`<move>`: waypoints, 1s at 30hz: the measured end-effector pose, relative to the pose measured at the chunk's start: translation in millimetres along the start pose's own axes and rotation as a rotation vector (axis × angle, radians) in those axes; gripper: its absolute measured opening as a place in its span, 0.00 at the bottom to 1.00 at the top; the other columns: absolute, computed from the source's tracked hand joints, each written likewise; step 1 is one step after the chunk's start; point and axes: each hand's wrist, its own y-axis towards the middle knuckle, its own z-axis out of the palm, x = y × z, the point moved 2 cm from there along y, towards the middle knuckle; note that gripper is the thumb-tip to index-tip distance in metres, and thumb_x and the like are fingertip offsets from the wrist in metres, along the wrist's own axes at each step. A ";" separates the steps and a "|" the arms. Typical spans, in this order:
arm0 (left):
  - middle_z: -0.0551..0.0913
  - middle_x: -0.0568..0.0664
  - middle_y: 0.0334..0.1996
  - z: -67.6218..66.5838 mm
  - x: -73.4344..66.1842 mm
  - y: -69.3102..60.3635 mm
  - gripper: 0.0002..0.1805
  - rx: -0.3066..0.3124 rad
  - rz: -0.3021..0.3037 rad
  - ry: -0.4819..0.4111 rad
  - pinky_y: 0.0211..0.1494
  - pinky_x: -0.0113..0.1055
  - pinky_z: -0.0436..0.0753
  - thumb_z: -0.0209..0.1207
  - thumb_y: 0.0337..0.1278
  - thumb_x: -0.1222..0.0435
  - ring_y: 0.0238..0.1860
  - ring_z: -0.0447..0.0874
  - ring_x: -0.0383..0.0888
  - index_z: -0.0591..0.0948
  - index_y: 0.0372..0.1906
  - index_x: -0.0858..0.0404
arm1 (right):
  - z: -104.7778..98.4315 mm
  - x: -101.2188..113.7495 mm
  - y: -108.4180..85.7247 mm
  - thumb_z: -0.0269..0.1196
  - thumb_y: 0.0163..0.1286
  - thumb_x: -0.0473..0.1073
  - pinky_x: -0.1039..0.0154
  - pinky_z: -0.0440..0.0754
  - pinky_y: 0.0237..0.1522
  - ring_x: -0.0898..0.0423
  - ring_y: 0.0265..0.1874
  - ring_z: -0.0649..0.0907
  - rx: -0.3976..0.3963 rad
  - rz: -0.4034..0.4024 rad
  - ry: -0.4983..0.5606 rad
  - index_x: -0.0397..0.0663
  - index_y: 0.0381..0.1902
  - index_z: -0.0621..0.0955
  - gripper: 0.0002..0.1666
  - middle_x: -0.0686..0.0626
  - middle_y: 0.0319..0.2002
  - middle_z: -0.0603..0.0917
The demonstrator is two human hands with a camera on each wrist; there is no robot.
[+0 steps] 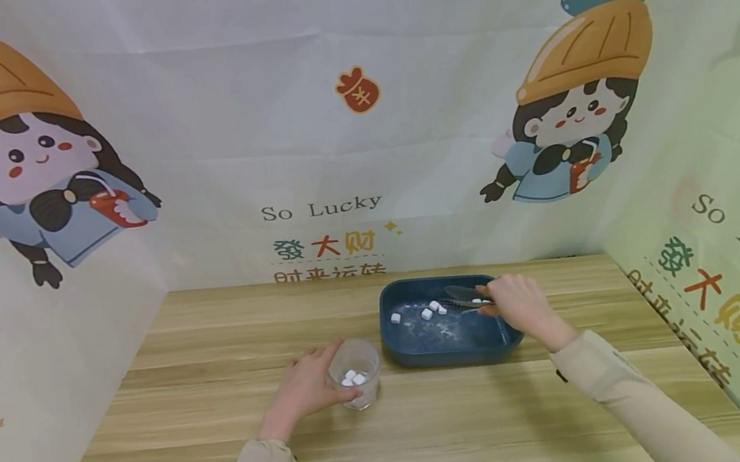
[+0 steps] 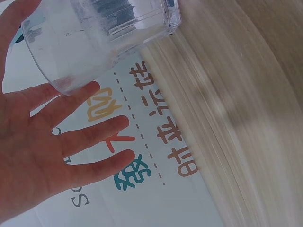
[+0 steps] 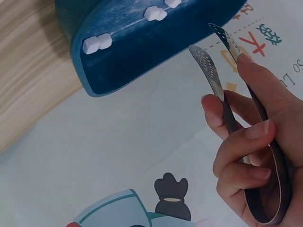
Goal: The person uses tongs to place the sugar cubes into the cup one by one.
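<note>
We see the metal tongs [image 1: 466, 295] over the inside of a dark blue tray [image 1: 455, 356], their ends pointing leftward toward a small group of white cubes [image 1: 434, 305]. Our right hand [image 1: 521, 303] grips the tongs, fingers curled round the arms; in the right wrist view their perforated tips stand apart. From these angles we cannot tell whether the tips touch any cube. Another cube [image 1: 396, 318] lies near the tray's left wall, away from the group, and whitish smears mark the tray floor.

Just left of the tray, with a narrow gap between, we have a clear cup [image 1: 361, 357] with a few more cubes [image 1: 359, 379] in its bottom. Our left hand [image 1: 308, 381] holds it from the left, thumb at the near side and forefinger at the far side, while the left wrist view shows the remaining fingers spread and nearly straight.

Beneath everything we find a table [image 1: 397, 451] with a striped wood grain. Our beige sleeves [image 1: 640, 398] reach in from the lower edge. Behind the table and on both sides hangs a pale backdrop [image 1: 209, 166] printed with cartoon figures in orange hats, Chinese characters and the words "So Lucky".
</note>
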 end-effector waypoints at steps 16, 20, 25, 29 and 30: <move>0.74 0.58 0.55 1.0 1.5 1.1 0.49 0.000 0.004 0.008 0.58 0.62 0.64 0.67 0.29 0.43 0.57 0.70 0.59 0.65 0.62 0.59 | 6.7 -7.0 11.8 0.71 0.44 0.49 0.66 0.64 0.08 0.57 0.10 0.71 0.045 0.058 -0.052 0.47 0.19 0.81 0.13 0.48 0.17 0.80; 0.74 0.58 0.55 1.3 1.5 1.1 0.49 0.001 0.002 0.011 0.58 0.62 0.64 0.67 0.30 0.43 0.57 0.70 0.59 0.65 0.63 0.59 | 11.6 -8.1 13.9 0.71 0.43 0.49 0.69 0.58 0.09 0.60 0.10 0.66 0.047 0.051 -0.073 0.48 0.13 0.76 0.16 0.50 0.13 0.76; 0.74 0.58 0.55 1.5 1.6 1.0 0.49 0.004 -0.001 0.013 0.58 0.62 0.64 0.66 0.30 0.43 0.57 0.69 0.59 0.65 0.63 0.59 | 17.9 -11.5 17.2 0.72 0.41 0.50 0.68 0.59 0.08 0.59 0.09 0.67 0.058 0.063 -0.100 0.48 0.09 0.73 0.20 0.50 0.11 0.74; 0.74 0.58 0.55 1.5 1.5 1.1 0.49 0.005 -0.003 0.013 0.58 0.62 0.64 0.66 0.30 0.43 0.57 0.69 0.59 0.65 0.63 0.59 | 22.2 -13.8 20.3 0.72 0.39 0.52 0.62 0.69 0.09 0.54 0.11 0.74 0.056 0.074 -0.121 0.46 0.09 0.75 0.20 0.48 0.13 0.77; 0.74 0.58 0.56 1.4 1.3 1.1 0.49 0.007 -0.005 0.013 0.58 0.62 0.64 0.66 0.30 0.42 0.57 0.69 0.59 0.64 0.63 0.58 | 23.0 -14.1 20.8 0.73 0.38 0.52 0.61 0.71 0.09 0.53 0.11 0.75 0.055 0.075 -0.126 0.46 0.10 0.76 0.20 0.47 0.14 0.78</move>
